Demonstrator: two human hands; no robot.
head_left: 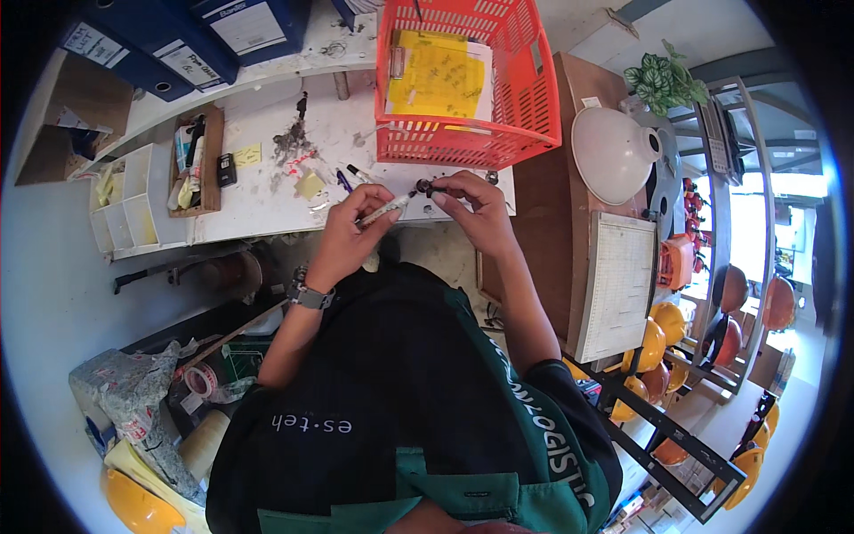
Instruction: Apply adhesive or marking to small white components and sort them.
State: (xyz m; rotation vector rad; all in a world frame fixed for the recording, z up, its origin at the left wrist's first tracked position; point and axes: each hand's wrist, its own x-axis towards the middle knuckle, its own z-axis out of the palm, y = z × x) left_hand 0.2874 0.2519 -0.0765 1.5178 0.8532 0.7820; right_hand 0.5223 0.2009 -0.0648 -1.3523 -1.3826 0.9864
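Observation:
My left hand [349, 230] pinches a whitish marker pen [384, 212], its dark end pointing right. Facing it, my right hand [480, 212] has thumb and fingertips closed on a small black piece [429, 188] with a rounded dark end. That piece is too small to name. Marker end and black piece are very close together; whether they touch I cannot tell. Both hands are over the front edge of a stained white desk [267, 209]. Just beyond my left hand lie a purple pen [344, 181] and a black-and-white marker [359, 173].
A red plastic basket [467, 142] with yellow papers [438, 76] stands at the desk's far side. Leftward are a wooden box [212, 160] of stationery, a white divided tray [133, 209] and blue binders [249, 31]. A brown board [534, 196] and white lamp shade [609, 156] are to the right.

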